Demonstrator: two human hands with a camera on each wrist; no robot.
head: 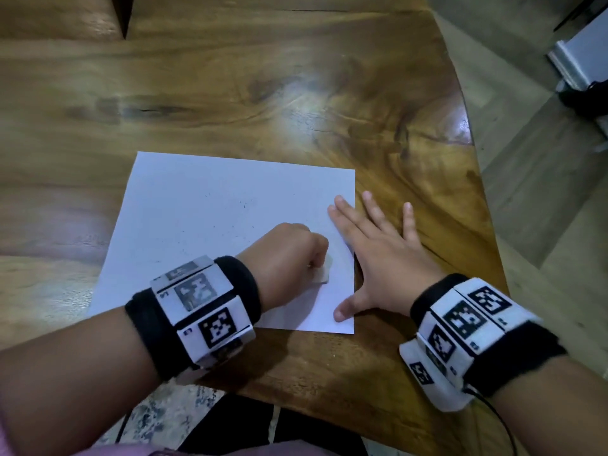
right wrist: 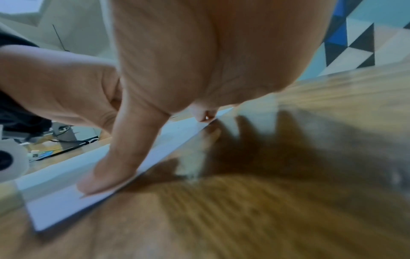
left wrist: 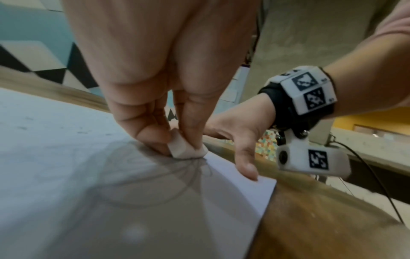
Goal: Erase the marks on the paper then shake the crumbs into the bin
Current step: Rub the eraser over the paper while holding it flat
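Note:
A white sheet of paper [head: 210, 225] lies on the wooden table [head: 263, 93], with faint dark crumbs and pencil traces scattered over its middle. My left hand [head: 296, 255] pinches a small white eraser [head: 324, 274] and presses it onto the sheet near the right edge; in the left wrist view the eraser [left wrist: 186, 149] sits between thumb and fingers over curved pencil lines [left wrist: 193, 177]. My right hand [head: 378, 255] lies flat with spread fingers across the paper's right edge, its thumb [right wrist: 106, 175] pressing on the paper [right wrist: 55, 210]. No bin is in view.
The table's curved right edge [head: 473, 179] drops to a tiled floor. A grey-white object [head: 579, 64] stands on the floor at the far right. A cable [head: 500, 419] runs from my right wristband. A dark gap [head: 122, 14] splits the tabletop at the back left.

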